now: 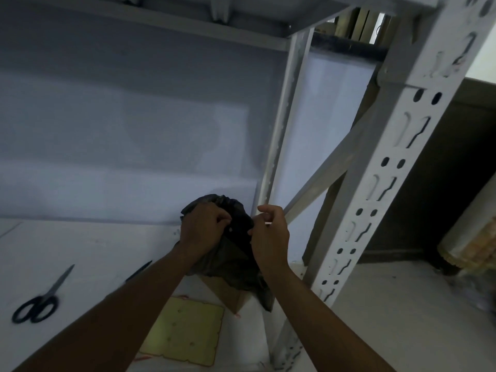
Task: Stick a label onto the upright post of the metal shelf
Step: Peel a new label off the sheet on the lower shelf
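My left hand and right hand both pinching a black bag on the shelf, slotted upright post just right, scissors far left

left hand + right hand: fingers buried in black bag, no gap between | right of right fingers: open gap, then diagonal brace and slotted upright post block | above fingers: free up to shelf underside | left of left fingers: bare shelf surface, scissors well apart
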